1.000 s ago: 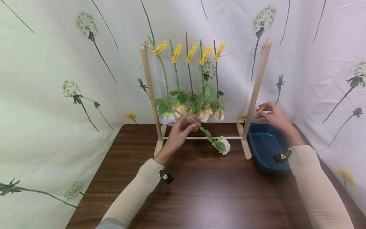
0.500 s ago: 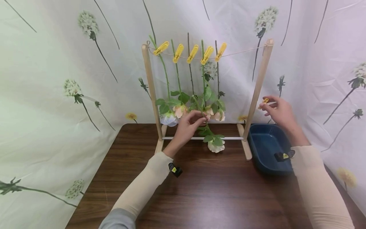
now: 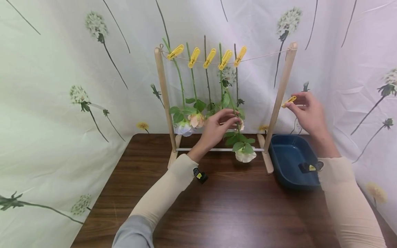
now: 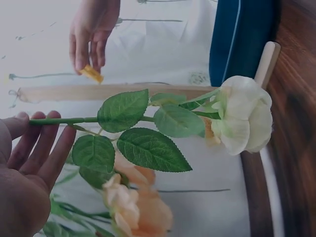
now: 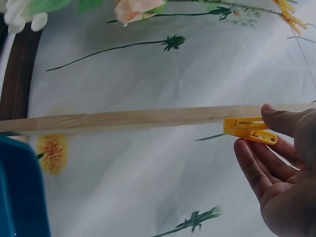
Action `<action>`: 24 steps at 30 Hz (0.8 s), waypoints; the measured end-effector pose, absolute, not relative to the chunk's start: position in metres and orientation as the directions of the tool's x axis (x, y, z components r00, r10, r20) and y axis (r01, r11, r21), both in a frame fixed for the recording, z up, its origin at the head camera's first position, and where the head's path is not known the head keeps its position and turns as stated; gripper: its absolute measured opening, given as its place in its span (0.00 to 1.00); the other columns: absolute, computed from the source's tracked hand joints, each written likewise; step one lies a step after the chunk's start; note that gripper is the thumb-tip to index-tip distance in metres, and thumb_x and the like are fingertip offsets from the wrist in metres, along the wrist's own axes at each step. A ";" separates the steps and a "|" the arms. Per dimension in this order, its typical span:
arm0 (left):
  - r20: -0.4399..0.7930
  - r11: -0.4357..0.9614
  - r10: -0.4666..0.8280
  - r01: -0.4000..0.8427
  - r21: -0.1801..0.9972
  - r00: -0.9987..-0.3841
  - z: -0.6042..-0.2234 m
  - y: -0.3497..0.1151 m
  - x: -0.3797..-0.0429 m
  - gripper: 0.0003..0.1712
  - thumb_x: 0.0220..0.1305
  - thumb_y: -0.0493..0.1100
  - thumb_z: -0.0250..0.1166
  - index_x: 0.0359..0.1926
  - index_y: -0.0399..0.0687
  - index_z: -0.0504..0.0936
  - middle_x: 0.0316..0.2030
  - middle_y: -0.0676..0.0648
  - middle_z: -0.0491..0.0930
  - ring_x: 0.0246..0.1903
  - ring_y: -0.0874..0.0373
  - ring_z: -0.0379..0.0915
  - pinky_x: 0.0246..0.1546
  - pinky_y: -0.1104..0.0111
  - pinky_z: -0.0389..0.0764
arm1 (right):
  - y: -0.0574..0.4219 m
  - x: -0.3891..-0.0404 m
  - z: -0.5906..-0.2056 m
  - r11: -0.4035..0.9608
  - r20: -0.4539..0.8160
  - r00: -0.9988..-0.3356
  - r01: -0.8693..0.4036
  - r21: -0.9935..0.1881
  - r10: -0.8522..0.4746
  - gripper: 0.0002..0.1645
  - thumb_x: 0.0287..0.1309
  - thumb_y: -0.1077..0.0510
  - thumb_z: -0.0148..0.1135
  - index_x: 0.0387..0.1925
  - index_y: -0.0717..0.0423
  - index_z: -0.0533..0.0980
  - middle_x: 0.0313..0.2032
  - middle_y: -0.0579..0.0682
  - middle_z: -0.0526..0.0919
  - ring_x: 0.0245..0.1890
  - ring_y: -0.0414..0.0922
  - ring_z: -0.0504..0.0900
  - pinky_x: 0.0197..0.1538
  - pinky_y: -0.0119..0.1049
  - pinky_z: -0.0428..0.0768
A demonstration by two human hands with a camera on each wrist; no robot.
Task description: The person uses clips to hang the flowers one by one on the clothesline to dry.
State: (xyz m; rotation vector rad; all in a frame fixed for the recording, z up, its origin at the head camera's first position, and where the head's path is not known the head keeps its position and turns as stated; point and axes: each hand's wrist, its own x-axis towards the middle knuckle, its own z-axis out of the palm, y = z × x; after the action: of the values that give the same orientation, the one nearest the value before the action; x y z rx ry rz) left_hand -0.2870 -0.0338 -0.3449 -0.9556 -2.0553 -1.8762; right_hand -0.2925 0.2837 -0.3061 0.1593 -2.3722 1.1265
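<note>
My left hand [image 3: 218, 128] pinches the green stem of a white rose [image 3: 245, 155], which hangs bloom-down in front of the rack. In the left wrist view the white rose [image 4: 245, 114] shows several leaves along its stem, gripped between thumb and fingers. My right hand [image 3: 311, 112] holds a yellow clothespin [image 3: 289, 101] just right of the rack's right post. The right wrist view shows the clothespin [image 5: 249, 130] between thumb and fingers. Behind my left hand, several flowers hang upside down from a string [image 3: 263, 55], each stem clipped by a yellow clothespin [image 3: 193, 57].
The wooden rack's right post [image 3: 280, 98] stands between my hands, its left post [image 3: 164, 100] at the far left. A white bar [image 3: 214, 150] joins the feet. A blue basin [image 3: 291, 158] sits on the brown table [image 3: 242, 206], below my right hand. Floral cloth hangs behind.
My left hand has moved right and up with the white rose, whose stem has swung from slanted to nearly upright. My right hand has risen from above the basin with the clothespin.
</note>
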 end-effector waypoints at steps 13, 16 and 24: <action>0.605 -0.008 0.343 0.642 0.767 -0.718 -0.312 -0.003 -0.295 0.16 0.78 0.39 0.64 0.62 0.41 0.84 0.49 0.39 0.90 0.48 0.54 0.89 0.50 0.67 0.90 | 0.269 -0.286 -0.285 0.512 0.565 -0.815 -0.433 -0.742 0.128 0.25 0.69 0.57 0.73 0.63 0.61 0.78 0.42 0.25 0.80 0.46 0.24 0.81 0.50 0.13 0.79; 0.614 -0.007 0.332 0.649 0.761 -0.716 -0.304 0.004 -0.299 0.16 0.78 0.38 0.64 0.62 0.40 0.84 0.50 0.39 0.90 0.48 0.53 0.89 0.49 0.67 0.90 | 0.265 -0.284 -0.280 0.483 0.550 -0.826 -0.434 -0.760 0.124 0.24 0.68 0.57 0.74 0.61 0.57 0.78 0.43 0.27 0.81 0.47 0.26 0.82 0.51 0.14 0.80; 0.608 0.010 0.295 0.639 0.769 -0.737 -0.284 0.019 -0.308 0.18 0.78 0.38 0.64 0.64 0.40 0.83 0.54 0.41 0.89 0.48 0.57 0.89 0.48 0.70 0.90 | 0.249 -0.283 -0.265 0.481 0.545 -0.837 -0.455 -0.750 0.057 0.22 0.68 0.56 0.74 0.59 0.57 0.80 0.44 0.31 0.83 0.46 0.26 0.84 0.54 0.17 0.81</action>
State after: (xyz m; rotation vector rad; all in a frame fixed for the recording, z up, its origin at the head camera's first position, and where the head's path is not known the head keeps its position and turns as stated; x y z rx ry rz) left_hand -0.3076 0.0187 -0.2838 -0.9689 -2.0149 -1.7878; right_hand -0.2834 0.2485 -0.2650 0.3290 -2.2243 1.3416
